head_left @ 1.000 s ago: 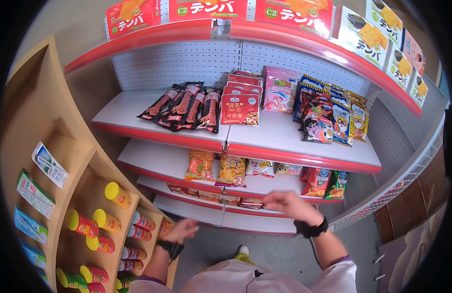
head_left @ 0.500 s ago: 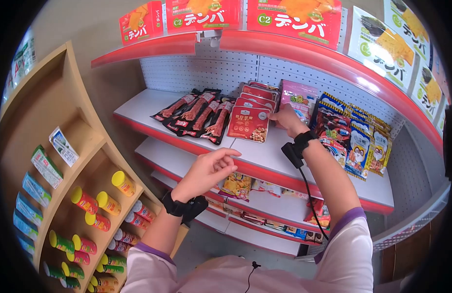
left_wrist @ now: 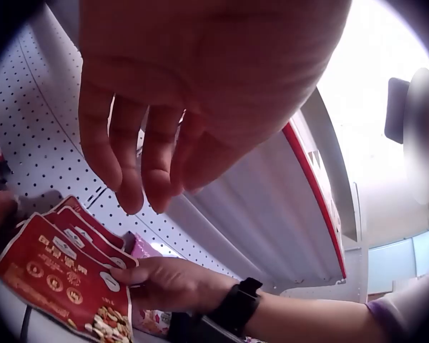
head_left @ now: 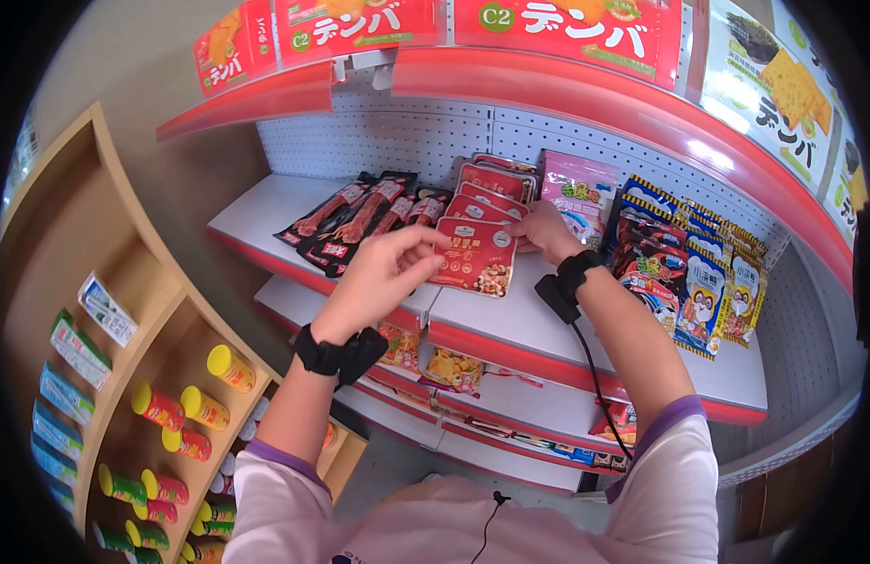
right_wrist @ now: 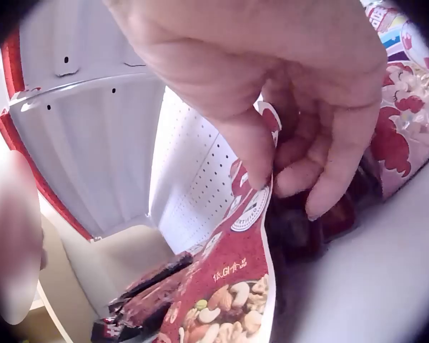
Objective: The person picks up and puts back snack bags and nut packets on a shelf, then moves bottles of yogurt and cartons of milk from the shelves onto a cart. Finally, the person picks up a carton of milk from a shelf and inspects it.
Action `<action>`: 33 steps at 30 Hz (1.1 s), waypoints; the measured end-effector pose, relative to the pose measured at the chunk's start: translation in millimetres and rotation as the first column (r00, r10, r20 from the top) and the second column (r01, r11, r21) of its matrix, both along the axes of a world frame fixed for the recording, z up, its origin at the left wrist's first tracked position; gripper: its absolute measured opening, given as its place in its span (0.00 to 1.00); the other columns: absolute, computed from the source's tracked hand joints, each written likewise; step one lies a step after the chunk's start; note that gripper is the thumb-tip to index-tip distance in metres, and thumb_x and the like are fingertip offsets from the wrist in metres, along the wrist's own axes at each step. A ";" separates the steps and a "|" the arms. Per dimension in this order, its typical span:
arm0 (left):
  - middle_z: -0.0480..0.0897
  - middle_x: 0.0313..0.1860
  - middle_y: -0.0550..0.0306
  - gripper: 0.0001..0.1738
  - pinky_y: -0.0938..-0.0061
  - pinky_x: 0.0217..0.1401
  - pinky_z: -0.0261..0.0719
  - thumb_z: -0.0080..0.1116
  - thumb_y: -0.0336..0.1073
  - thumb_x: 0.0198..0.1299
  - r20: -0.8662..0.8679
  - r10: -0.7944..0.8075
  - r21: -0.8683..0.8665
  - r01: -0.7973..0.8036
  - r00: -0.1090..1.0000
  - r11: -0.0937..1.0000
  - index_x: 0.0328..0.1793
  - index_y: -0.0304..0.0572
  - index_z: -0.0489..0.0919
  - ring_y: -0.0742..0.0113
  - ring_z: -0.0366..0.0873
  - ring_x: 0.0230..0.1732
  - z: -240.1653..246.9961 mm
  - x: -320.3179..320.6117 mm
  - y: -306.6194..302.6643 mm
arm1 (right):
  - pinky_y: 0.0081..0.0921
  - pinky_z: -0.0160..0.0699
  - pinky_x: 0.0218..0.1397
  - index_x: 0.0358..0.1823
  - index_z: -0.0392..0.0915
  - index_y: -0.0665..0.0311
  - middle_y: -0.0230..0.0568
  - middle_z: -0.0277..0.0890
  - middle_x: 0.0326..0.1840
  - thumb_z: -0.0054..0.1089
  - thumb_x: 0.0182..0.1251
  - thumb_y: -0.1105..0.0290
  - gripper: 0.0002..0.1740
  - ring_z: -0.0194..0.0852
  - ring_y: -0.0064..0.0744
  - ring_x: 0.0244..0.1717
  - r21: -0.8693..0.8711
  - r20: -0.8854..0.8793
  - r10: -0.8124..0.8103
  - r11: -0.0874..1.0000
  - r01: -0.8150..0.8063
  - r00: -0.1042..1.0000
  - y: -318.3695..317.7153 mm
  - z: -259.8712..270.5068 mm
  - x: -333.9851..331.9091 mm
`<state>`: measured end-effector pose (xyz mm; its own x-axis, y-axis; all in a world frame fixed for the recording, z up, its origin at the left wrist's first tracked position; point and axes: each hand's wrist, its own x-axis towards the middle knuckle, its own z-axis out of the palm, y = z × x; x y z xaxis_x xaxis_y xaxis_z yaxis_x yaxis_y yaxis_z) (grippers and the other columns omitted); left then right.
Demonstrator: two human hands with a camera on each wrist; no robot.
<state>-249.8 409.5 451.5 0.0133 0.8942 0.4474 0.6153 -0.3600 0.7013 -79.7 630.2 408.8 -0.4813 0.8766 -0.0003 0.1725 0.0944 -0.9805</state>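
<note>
The front red nut packet (head_left: 471,263) tilts forward from a row of matching packets (head_left: 499,179) on the shelf. My right hand (head_left: 551,233) pinches its upper right edge; in the right wrist view the thumb lies on the printed front of the packet (right_wrist: 232,289) and the fingers are behind. Beside the packet's left edge hovers my left hand (head_left: 383,273), its fingers loosely bent. The left wrist view shows those fingers (left_wrist: 132,153) holding nothing, above and apart from the packet (left_wrist: 64,268).
Black sausage-like snack packs (head_left: 346,216) lie left of the nut packets. A pink bag (head_left: 578,193) stands right, then blue and yellow bags (head_left: 712,296). A red-edged shelf (head_left: 548,80) overhangs from above. Wooden shelving with canisters (head_left: 208,409) stands left.
My right hand has reached the shelf and taken hold of the front nut packet, which now leans nearer. My left hand has risen from low down to beside it.
</note>
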 end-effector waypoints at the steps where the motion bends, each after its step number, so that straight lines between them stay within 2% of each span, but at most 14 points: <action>1: 0.80 0.32 0.63 0.12 0.83 0.36 0.73 0.55 0.29 0.59 0.000 -0.013 0.002 0.013 1.000 1.000 0.49 0.37 0.77 0.82 0.74 0.31 5.8 0.2 7.3 | 0.27 0.82 0.30 0.40 0.71 0.76 0.46 0.77 0.33 0.66 0.50 0.79 0.16 0.80 0.36 0.31 0.002 0.000 -0.013 1.000 0.013 1.000 -5.0 3.4 0.5; 5: 0.80 0.31 0.61 0.11 0.82 0.36 0.74 0.56 0.31 0.59 -0.028 -0.034 0.088 0.036 0.999 0.995 0.47 0.36 0.78 0.79 0.75 0.30 22.2 -7.3 46.1 | 0.25 0.81 0.32 0.41 0.74 0.71 0.42 0.78 0.33 0.60 0.56 0.75 0.12 0.79 0.31 0.30 0.032 -0.024 0.031 0.999 -0.030 0.999 -44.8 28.8 19.4; 11: 0.81 0.39 0.49 0.17 0.71 0.41 0.76 0.58 0.34 0.56 -0.401 -0.041 0.248 0.152 0.915 0.957 0.50 0.35 0.76 0.60 0.79 0.38 46.0 -4.2 147.1 | 0.19 0.70 0.26 0.37 0.75 0.74 0.39 0.77 0.27 0.60 0.54 0.77 0.10 0.73 0.21 0.24 0.446 0.086 -0.096 0.894 0.048 0.992 -131.9 60.7 90.2; 13: 0.82 0.38 0.45 0.21 0.62 0.46 0.76 0.61 0.37 0.50 -0.342 -0.034 0.339 0.157 0.939 0.928 0.51 0.39 0.75 0.49 0.80 0.42 38.4 10.8 190.9 | 0.20 0.69 0.29 0.34 0.74 0.72 0.37 0.75 0.27 0.61 0.54 0.77 0.08 0.72 0.19 0.28 0.348 0.206 -0.242 0.924 0.161 0.948 -176.5 88.3 107.7; 15: 0.81 0.41 0.42 0.23 0.62 0.48 0.76 0.61 0.37 0.48 -0.375 -0.039 0.308 0.165 0.926 0.937 0.51 0.36 0.74 0.47 0.79 0.44 44.6 35.6 211.8 | 0.18 0.68 0.33 0.31 0.73 0.71 0.33 0.73 0.27 0.62 0.53 0.78 0.07 0.71 0.17 0.32 0.449 0.090 -0.291 0.866 0.222 0.953 -188.6 75.3 134.4; 17: 0.80 0.45 0.39 0.26 0.61 0.51 0.76 0.62 0.37 0.45 -0.415 -0.051 0.275 0.179 0.908 0.945 0.52 0.34 0.74 0.45 0.79 0.46 43.2 54.8 238.5 | 0.14 0.67 0.34 0.31 0.73 0.70 0.31 0.71 0.27 0.63 0.53 0.80 0.07 0.70 0.15 0.34 0.382 -0.019 -0.339 0.867 0.320 0.941 -209.2 77.0 150.2; 19: 0.77 0.47 0.31 0.26 0.60 0.54 0.75 0.60 0.35 0.45 -0.362 0.108 0.163 -0.051 0.926 0.985 0.50 0.24 0.72 0.42 0.77 0.50 17.6 69.4 284.8 | 0.13 0.67 0.35 0.31 0.73 0.70 0.29 0.71 0.27 0.62 0.54 0.82 0.06 0.70 0.14 0.33 0.332 -0.073 -0.381 0.862 0.383 0.922 -228.0 86.3 157.3; 20: 0.77 0.44 0.27 0.25 0.59 0.53 0.75 0.58 0.33 0.46 -0.320 0.079 0.238 -0.001 0.944 0.971 0.48 0.18 0.71 0.41 0.77 0.48 10.1 72.5 295.7 | 0.14 0.69 0.36 0.32 0.73 0.70 0.29 0.72 0.29 0.61 0.54 0.82 0.06 0.70 0.15 0.34 0.321 -0.090 -0.411 0.850 0.417 0.907 -233.3 86.9 167.6; 25: 0.78 0.43 0.31 0.23 0.60 0.52 0.75 0.61 0.29 0.45 -0.274 0.082 0.170 -0.036 0.958 0.985 0.48 0.23 0.73 0.43 0.77 0.49 7.4 85.6 277.3 | 0.16 0.73 0.41 0.36 0.73 0.70 0.31 0.77 0.36 0.62 0.57 0.79 0.07 0.72 0.15 0.38 0.432 -0.107 -0.532 0.736 0.521 0.840 -240.2 99.7 192.5; 27: 0.81 0.39 0.38 0.19 0.63 0.49 0.74 0.65 0.35 0.44 -0.335 -0.087 0.206 0.163 0.938 0.965 0.43 0.33 0.79 0.46 0.78 0.46 7.5 82.6 272.2 | 0.15 0.70 0.39 0.34 0.70 0.67 0.26 0.73 0.31 0.61 0.57 0.79 0.08 0.67 0.12 0.36 0.496 -0.138 -0.551 0.681 0.539 0.823 -228.8 102.3 201.1; 30: 0.81 0.39 0.40 0.13 0.60 0.48 0.74 0.59 0.30 0.46 -0.340 -0.094 0.239 0.183 0.936 0.954 0.40 0.36 0.80 0.46 0.78 0.45 20.2 89.2 229.4 | 0.14 0.68 0.38 0.33 0.69 0.67 0.26 0.70 0.30 0.60 0.58 0.81 0.07 0.64 0.12 0.35 0.574 -0.235 -0.581 0.564 0.594 0.779 -202.5 99.5 202.2; 31: 0.80 0.41 0.41 0.13 0.58 0.49 0.74 0.55 0.27 0.47 -0.389 -0.086 0.219 0.183 0.917 0.959 0.40 0.38 0.81 0.45 0.77 0.46 23.8 91.7 215.0 | 0.15 0.69 0.37 0.33 0.69 0.68 0.28 0.69 0.31 0.59 0.58 0.81 0.07 0.65 0.13 0.35 0.683 -0.259 -0.594 0.445 0.580 0.761 -190.9 97.1 204.4; 32: 0.79 0.38 0.45 0.10 0.56 0.44 0.74 0.53 0.27 0.48 -0.431 -0.065 0.411 0.260 0.900 0.874 0.38 0.38 0.79 0.45 0.77 0.42 14.5 89.2 213.1 | 0.16 0.70 0.37 0.34 0.68 0.68 0.30 0.69 0.32 0.58 0.59 0.82 0.07 0.65 0.15 0.35 0.774 -0.286 -0.602 0.313 0.550 0.745 -181.5 96.2 205.5; 33: 0.79 0.38 0.45 0.10 0.56 0.44 0.74 0.53 0.27 0.48 -0.431 -0.063 0.413 0.259 0.900 0.873 0.38 0.38 0.79 0.45 0.77 0.42 13.8 88.1 198.0 | 0.16 0.70 0.37 0.34 0.68 0.68 0.30 0.69 0.32 0.58 0.59 0.82 0.07 0.65 0.15 0.35 0.775 -0.287 -0.601 0.313 0.550 0.746 -174.6 97.3 203.9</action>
<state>-161.7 607.5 465.3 0.4002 0.5643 0.7221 0.7067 -0.6917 0.1488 124.2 455.6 506.1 0.1229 0.5635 0.8170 0.5491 0.6471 -0.5289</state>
